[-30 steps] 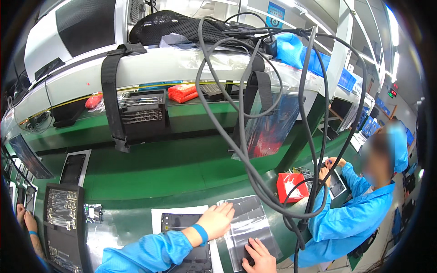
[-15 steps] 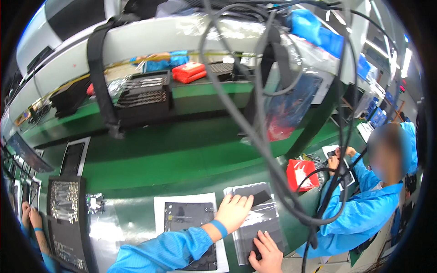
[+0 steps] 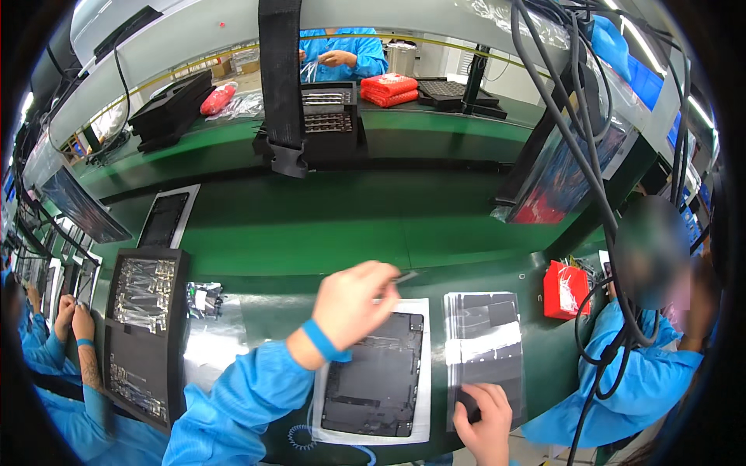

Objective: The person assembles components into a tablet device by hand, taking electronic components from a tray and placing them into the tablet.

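Note:
My left hand (image 3: 353, 311), with a blue wristband, is raised over the top edge of a black tablet housing (image 3: 373, 388). Its fingers pinch a small, thin grey piece (image 3: 406, 276); what kind is too small to tell. The housing lies on a white sheet (image 3: 423, 326) on the bench. To its right rests a clear-filmed stack of dark grey sheets (image 3: 486, 311). At the stack's lower end my right hand (image 3: 488, 423) is closed around a small black piece (image 3: 468, 405), partly hidden by the fingers.
Left of me stands a black tray (image 3: 144, 342) of small metallic parts, beside a small bag of parts (image 3: 204, 300). A red box (image 3: 566, 289) sits on the right, near a co-worker (image 3: 637, 349). Cables (image 3: 575, 116) hang at the right. Another tablet housing (image 3: 165, 219) lies farther back.
My left hand has left the film-covered sheets and moved left over the housing, now pinching a thin piece. My right hand stays on the sheets, its fingers now curled. The whole view has shifted.

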The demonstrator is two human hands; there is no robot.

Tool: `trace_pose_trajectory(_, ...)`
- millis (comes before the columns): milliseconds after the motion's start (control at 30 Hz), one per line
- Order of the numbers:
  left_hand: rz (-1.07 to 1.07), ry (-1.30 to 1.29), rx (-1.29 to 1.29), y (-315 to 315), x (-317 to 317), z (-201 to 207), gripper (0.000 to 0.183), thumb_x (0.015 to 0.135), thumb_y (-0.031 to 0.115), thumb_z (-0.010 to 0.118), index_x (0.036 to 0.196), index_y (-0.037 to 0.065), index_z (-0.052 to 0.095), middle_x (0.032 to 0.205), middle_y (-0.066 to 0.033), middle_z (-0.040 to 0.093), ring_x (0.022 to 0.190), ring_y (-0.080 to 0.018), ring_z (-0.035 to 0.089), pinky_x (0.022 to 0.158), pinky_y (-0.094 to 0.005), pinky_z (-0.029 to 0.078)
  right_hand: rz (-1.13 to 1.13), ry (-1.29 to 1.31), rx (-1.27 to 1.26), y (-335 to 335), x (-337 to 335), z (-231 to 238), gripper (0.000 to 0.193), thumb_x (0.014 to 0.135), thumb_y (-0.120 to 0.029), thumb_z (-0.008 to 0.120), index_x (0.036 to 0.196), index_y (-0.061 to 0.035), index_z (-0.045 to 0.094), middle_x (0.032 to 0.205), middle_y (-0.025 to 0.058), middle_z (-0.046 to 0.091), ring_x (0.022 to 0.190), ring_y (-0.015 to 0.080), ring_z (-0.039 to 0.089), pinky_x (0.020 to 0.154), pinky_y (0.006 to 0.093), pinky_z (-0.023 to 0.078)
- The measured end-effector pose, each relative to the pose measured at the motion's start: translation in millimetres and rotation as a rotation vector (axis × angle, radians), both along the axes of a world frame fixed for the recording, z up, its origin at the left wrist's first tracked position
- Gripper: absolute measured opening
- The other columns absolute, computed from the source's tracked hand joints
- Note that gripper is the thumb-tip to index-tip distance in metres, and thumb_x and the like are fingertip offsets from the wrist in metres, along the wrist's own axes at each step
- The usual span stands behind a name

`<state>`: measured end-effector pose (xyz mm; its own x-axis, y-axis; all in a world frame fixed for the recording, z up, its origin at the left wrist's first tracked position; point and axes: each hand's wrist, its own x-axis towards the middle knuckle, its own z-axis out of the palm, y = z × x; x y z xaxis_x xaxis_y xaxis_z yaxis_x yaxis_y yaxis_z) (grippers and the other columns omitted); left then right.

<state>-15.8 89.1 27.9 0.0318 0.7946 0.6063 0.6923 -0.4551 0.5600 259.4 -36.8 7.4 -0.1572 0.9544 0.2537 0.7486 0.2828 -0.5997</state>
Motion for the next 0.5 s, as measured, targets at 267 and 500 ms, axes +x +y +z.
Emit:
trace_pose_trajectory(267, 0.168, -0.294, -0.129, -42.3, -52.2, -70.9, 0.013, 0.08, 0.003, 0.065, 0.092, 0.0, 0.066, 0.082, -0.0149, 0.065, 0.069, -0.0312, 0.064, 0.061, -0.0365, 0.051, -0.018, -0.384, -0.18, 14.2, -70.8, -37.7, 0.017, 0.082, -0.017, 0.067, 0.093, -0.0056, 0.063, 0.075, 0.0092, 0.068, 0.071, 0.0314, 0.067, 0.063, 0.0433, 0.052)
trace_pose_trajectory(500, 0.066, -0.379, -0.229, -39.5, -63.7, -91.7, 0.015, 0.083, 0.008, 0.065, 0.096, 0.002, 0.067, 0.087, -0.0123, 0.067, 0.072, -0.0278, 0.068, 0.065, -0.0357, 0.055, 0.056, -0.491, -0.122, 23.1, -68.7, -43.0, 0.022, 0.078, -0.017, 0.068, 0.093, -0.0032, 0.06, 0.079, 0.0132, 0.069, 0.072, 0.0328, 0.068, 0.067, 0.0437, 0.054)
